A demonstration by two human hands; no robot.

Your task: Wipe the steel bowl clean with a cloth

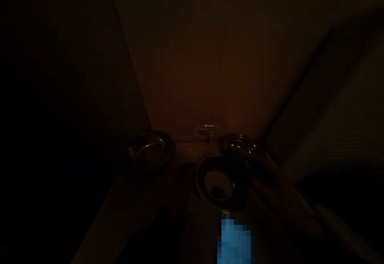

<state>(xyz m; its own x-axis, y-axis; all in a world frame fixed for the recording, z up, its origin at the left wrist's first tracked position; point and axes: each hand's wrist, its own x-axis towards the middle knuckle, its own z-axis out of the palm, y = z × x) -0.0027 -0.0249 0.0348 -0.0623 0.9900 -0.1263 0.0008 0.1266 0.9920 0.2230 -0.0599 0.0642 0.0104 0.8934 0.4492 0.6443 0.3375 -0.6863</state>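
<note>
The picture is very dark. A round metal dish point(207, 196) with a dark patch inside lies at the middle of the surface. From the right, my right hand point(264, 170) reaches over the dish's right side. At its fingers is a dark rounded thing point(235, 164), whose kind I cannot make out. A second round metal dish point(240, 138) stands just behind it, partly covered by the hand. Left of the middle dish, a faint reddish shape looks like my left hand point(181, 176); its fingers are lost in the dark.
At the back left stands a wide metal basin point(150, 170). A socket panel point(198, 132) with a plug is on the wall point(180, 76) behind. A bright blue pixelated patch point(235, 242) is at the bottom. Another wall or panel point(339, 108) slants along the right.
</note>
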